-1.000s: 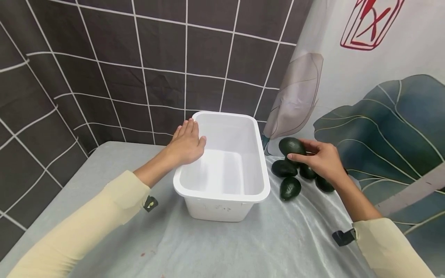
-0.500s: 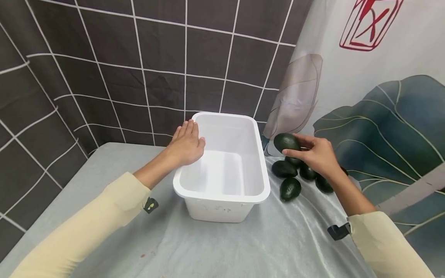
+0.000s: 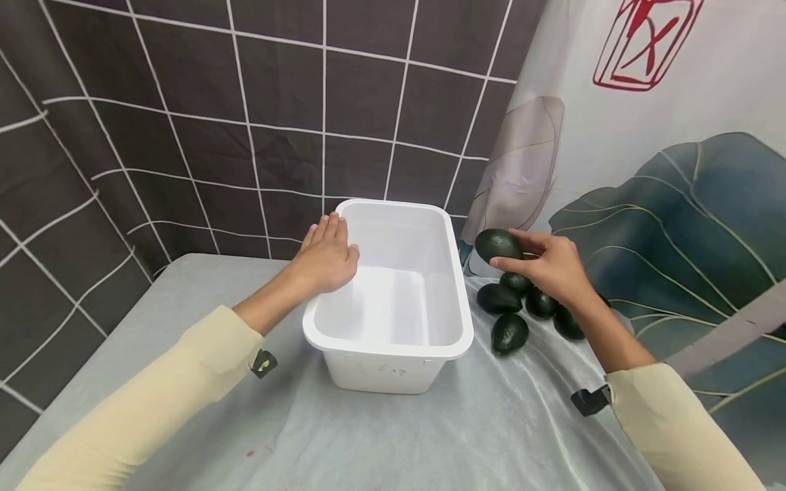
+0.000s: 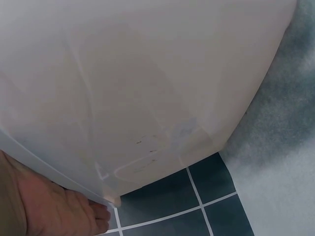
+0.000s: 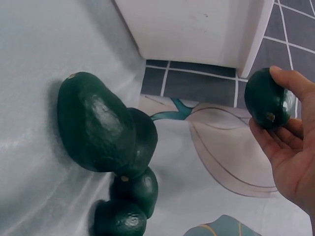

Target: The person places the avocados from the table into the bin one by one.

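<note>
Between thumb and fingers my right hand (image 3: pixel 549 266) holds a dark green avocado (image 3: pixel 497 246), raised above a cluster of others. The right wrist view shows that same avocado (image 5: pixel 268 98) pinched at its sides, clear of the cloth. Several more avocados (image 3: pixel 510 333) lie on the cloth to the right of a white plastic basin (image 3: pixel 389 351). My left hand (image 3: pixel 325 256) rests with straight fingers along the basin's left rim. In the left wrist view the basin's outer side (image 4: pixel 147 88) fills most of the picture, with part of my left hand (image 4: pixel 64 211) at the lower left.
A pale grey-blue cloth (image 3: pixel 258 423) covers the table. Behind the basin hangs a dark curtain (image 3: pixel 276 82) with a white grid. On the right a white curtain (image 3: pixel 589 157) with a large blue-green leaf print comes down close behind the avocados.
My right hand has carried the avocado a little left and upward, away from the cluster and closer to the basin. My left hand stays at the rim.
</note>
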`<state>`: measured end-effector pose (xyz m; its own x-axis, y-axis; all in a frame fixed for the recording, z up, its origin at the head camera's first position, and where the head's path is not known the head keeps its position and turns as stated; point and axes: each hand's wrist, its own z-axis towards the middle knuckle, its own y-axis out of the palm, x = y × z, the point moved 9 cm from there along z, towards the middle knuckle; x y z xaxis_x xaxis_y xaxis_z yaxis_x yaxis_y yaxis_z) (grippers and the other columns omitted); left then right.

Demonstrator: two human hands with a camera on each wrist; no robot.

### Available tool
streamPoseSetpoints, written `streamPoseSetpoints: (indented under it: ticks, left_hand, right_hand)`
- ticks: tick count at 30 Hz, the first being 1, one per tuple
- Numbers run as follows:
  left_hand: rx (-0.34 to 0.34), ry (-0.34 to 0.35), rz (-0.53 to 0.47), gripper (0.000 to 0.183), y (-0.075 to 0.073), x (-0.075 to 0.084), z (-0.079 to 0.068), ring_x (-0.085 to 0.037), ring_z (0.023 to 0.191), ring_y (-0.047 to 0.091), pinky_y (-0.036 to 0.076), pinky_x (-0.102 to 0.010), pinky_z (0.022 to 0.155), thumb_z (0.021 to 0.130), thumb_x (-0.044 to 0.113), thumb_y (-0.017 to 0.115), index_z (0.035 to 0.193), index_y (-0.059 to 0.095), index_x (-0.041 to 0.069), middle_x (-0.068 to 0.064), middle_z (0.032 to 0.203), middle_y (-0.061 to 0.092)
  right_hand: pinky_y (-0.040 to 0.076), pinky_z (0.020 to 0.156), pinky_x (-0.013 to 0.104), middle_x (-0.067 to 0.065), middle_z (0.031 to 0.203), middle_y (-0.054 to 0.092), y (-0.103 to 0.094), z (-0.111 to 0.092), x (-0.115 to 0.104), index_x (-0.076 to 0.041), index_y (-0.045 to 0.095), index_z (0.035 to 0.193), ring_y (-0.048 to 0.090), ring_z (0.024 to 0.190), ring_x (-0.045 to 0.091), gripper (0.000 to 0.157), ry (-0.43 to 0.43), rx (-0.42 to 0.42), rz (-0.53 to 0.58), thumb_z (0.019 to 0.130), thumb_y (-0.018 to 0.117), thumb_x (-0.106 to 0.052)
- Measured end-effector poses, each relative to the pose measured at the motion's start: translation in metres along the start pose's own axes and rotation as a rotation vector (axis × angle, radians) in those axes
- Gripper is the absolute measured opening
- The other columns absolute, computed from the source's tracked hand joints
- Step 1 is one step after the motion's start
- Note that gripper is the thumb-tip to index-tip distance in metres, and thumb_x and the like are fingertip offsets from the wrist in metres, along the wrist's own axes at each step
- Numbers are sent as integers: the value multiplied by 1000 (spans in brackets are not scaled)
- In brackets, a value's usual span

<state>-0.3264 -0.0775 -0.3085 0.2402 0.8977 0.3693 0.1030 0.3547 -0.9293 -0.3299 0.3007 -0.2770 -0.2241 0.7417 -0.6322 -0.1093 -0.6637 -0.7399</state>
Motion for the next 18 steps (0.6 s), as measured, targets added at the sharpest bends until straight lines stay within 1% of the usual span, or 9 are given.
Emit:
streamPoseSetpoints:
  ticks: [5,12,18]
  left_hand:
    - [-3,-1,2,78,1,-1,0,-46,178,-7,-3,-58,146,117,35,22,176,3,-11,-29,188,-6]
    - [-7,-1,-2,78,2,-1,-1,-45,178,-7,-4,-57,146,117,35,22,176,3,-11,-29,188,-6]
    - [-10,-7,-2,78,0,-2,-1,-45,178,-8,-4,-57,146,117,36,22,176,3,-11,-29,188,-6]
  right_hand:
    - [54,78,4,21,150,74,1,2,-5,-9,68,157,76,133,43,81,-15,1,15,91,95,-47]
    - [52,80,4,19,147,76,1,5,-11,-12,70,155,77,133,40,79,-26,4,7,91,95,-50]
    - [52,80,6,19,147,77,1,8,-15,-11,70,155,77,132,40,80,-30,1,0,91,95,-50]
